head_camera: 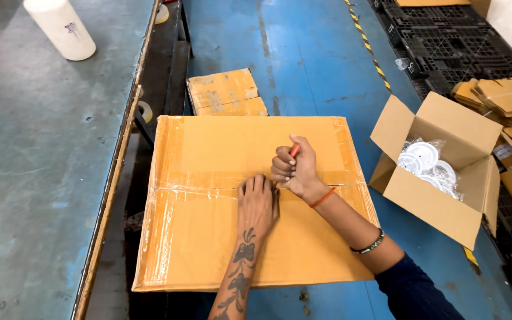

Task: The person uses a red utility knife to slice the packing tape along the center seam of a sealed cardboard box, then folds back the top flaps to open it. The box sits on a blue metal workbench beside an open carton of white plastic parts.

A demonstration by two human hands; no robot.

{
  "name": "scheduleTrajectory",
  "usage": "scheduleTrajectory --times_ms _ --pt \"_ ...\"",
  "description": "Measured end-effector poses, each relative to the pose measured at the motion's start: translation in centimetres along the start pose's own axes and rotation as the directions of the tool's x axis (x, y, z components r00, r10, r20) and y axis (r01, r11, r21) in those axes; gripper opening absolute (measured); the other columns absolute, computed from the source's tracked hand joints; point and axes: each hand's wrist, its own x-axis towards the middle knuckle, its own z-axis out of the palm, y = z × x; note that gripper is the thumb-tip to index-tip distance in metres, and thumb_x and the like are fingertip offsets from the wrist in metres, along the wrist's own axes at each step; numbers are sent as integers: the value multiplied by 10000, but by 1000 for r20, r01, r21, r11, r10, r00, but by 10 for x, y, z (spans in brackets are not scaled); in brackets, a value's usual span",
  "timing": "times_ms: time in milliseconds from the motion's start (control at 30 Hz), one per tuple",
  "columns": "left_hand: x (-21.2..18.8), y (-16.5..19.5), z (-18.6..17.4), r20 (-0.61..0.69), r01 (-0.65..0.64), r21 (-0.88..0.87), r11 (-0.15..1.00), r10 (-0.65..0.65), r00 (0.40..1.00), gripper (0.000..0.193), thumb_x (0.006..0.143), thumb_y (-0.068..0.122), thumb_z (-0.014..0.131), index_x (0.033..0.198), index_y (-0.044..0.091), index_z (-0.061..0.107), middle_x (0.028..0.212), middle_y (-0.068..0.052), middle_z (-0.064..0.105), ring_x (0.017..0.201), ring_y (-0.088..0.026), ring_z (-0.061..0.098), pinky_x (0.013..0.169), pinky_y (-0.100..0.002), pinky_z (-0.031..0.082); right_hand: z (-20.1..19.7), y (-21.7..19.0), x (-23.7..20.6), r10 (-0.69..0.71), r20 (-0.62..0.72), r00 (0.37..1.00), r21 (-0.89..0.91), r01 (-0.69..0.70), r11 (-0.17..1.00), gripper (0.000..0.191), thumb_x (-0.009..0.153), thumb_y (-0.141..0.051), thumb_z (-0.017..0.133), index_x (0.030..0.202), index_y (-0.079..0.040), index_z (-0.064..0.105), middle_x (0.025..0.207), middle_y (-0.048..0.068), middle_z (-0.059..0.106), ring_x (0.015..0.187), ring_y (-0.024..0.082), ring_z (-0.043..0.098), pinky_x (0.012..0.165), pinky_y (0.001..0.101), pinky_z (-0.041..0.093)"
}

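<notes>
A large closed cardboard box (208,237) lies in front of me, its centre seam covered with clear tape (197,191). My left hand (258,201) presses flat on the box top right at the seam, fingers together. My right hand (293,168) is fisted around a small red-handled tool (294,150), its lower end at the taped seam just right of my left fingers. The tool's tip is hidden by the hand.
An open cardboard box (440,207) holding bagged white round parts (426,163) stands on the blue floor at right. A smaller cardboard piece (225,93) lies beyond the big box. A grey table (37,154) with a white bottle (60,26) is at left. Black pallets (445,41) and flattened cartons (499,95) sit at far right.
</notes>
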Motion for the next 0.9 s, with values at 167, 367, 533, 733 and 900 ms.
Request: scheduleTrajectory --times_ms 167,367,533,733,900 --pt "-6 0 -8 -16 16 -28 999 -17 1000 195 901 112 643 1076 24 644 1112 -141 586 1135 -327 550 1028 -472 413 24 -32 -27 -419 57 906 -492 391 778 580 1049 -487 361 590 -136 314 525 -2 258 493 144 236 472 325 215" --pt "-17 -4 -19 7 6 -54 999 -5 1000 301 868 131 680 1156 40 678 1254 -168 592 1217 -351 524 1071 -486 380 -5 -110 -93 -614 16 789 -482 544 687 568 1040 -475 360 586 -144 276 505 -26 206 461 123 170 460 321 169" --pt "-18 -5 -19 36 52 -75 996 -49 998 322 888 147 674 1192 42 691 1298 -150 591 1264 -345 511 1105 -476 375 -61 -106 -116 -575 -38 818 -581 450 678 557 1009 -461 366 564 -141 265 495 3 219 472 136 177 469 326 172" --pt "-16 -4 -17 45 102 -109 989 -98 994 287 895 156 671 1166 72 713 1305 -125 600 1277 -324 514 1106 -464 375 -79 -96 -118 -551 -113 827 -601 385 700 550 993 -456 364 552 -151 243 486 0 203 468 137 165 458 327 163" --pt "-16 -3 -16 58 114 -107 988 -108 992 284 899 171 676 1164 78 718 1309 -119 602 1277 -318 514 1104 -465 371 -77 -104 -124 -566 -89 820 -598 411 688 557 992 -460 361 548 -145 241 483 5 202 462 137 152 456 325 160"
